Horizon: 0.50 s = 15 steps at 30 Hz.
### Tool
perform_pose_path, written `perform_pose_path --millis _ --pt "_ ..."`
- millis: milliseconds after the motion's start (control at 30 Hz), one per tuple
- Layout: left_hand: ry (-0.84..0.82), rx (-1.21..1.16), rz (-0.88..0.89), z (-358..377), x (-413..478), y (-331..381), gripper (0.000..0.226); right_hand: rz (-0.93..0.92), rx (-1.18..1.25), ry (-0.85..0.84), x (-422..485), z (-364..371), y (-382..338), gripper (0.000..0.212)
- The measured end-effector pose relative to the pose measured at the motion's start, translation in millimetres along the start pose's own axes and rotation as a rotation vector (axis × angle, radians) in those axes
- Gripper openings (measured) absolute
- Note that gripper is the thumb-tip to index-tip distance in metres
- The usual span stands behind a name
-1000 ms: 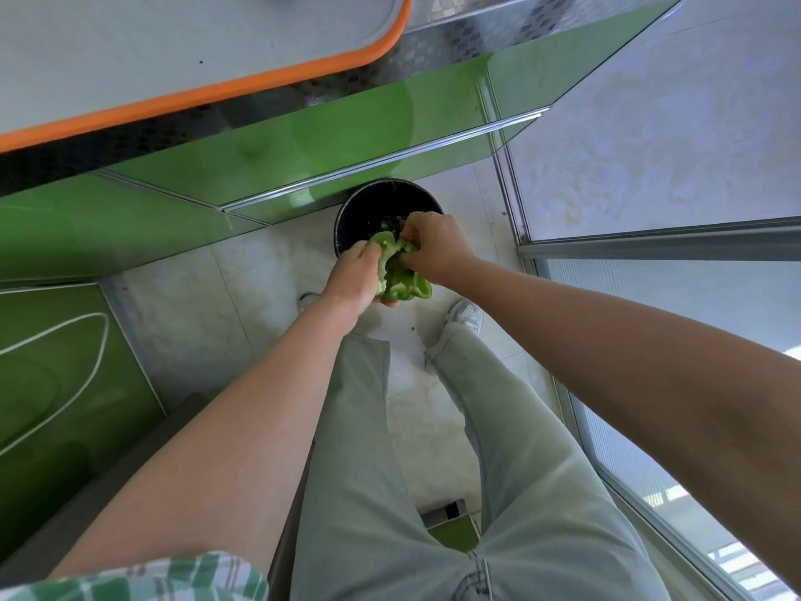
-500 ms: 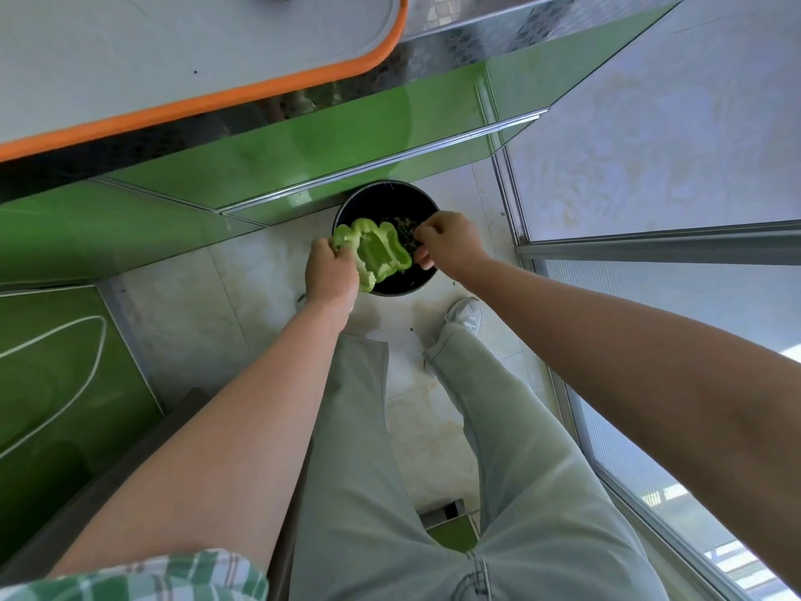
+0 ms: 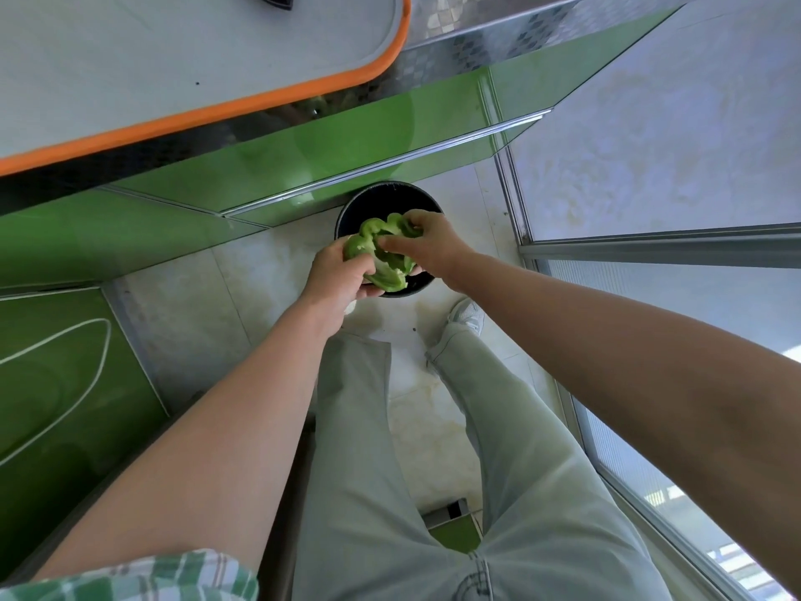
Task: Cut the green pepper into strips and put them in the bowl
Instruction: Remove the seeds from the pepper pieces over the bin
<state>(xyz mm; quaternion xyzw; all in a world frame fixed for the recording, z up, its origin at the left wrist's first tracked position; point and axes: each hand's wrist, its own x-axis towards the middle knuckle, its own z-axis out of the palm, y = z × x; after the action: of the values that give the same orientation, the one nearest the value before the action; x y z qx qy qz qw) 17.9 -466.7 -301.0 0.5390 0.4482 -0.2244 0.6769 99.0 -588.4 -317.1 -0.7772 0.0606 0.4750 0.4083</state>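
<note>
Head view: I hold the green pepper [image 3: 387, 258] in both hands, out in front of me and low, over the round black container [image 3: 392, 193] that stands on the pale tiled floor [image 3: 208, 323] against the foot of the green cabinet fronts [image 3: 312, 154]. The pepper is split open, its pale inner flesh turned up toward me. It covers the near left part of the container's mouth.

My left grip [image 3: 338, 275] is curled round the near left end of the pepper, thumb lying across the top and fingers underneath. My right grip [image 3: 429, 245] has closed on the far right edge, the fingers [image 3: 392, 242] reaching into the opened middle. Both grips are tight on the pepper; neither holds anything else.

Far and to the left, the bench [image 3: 477, 41] with its patterned steel top carries a white cutting board [image 3: 173, 54] with an orange rim. A dark thing [image 3: 271, 0] sits at the board's far edge, cut off by the frame, and I cannot tell what it is.

Near me are my pale grey-green trousers [image 3: 368, 470], one light shoe [image 3: 467, 316] just near the container, and a bit of green checked sleeve [image 3: 130, 579] at the lower left. A glazed panel in a metal frame [image 3: 650, 247] fills the right side.
</note>
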Motion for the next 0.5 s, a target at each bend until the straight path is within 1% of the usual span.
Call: perform_pose_path --millis 100,167,233,300,333,367,467,500 --pt "-0.044 0.040 0.015 1 -4 5 0.027 -0.027 -0.080 0.098 4 2 -1 0.029" --pt "-0.069 0.011 0.014 4 -6 8 0.026 -0.041 -0.110 0.139 6 4 -5 0.026" --pt "-0.082 -0.027 0.002 4 -7 10 0.018 -0.051 -0.132 0.130 6 6 -8 0.025" --pt "-0.043 -0.060 -0.019 2 -5 10 0.006 -0.061 -0.171 0.100 6 7 -10 0.020" --pt "-0.011 -0.058 -0.017 1 -3 9 0.004 -0.060 -0.190 0.086 6 7 -11 0.016" --pt "0.019 -0.040 -0.002 -1 -2 8 0.004 -0.058 -0.204 0.075 6 8 -11 0.013" --pt "0.074 0.030 0.066 -1 1 4 0.011 -0.069 -0.194 0.046 4 6 -10 0.019" --pt "0.090 0.060 0.084 -1 2 3 0.014 -0.074 -0.165 0.031 3 5 -9 0.016"
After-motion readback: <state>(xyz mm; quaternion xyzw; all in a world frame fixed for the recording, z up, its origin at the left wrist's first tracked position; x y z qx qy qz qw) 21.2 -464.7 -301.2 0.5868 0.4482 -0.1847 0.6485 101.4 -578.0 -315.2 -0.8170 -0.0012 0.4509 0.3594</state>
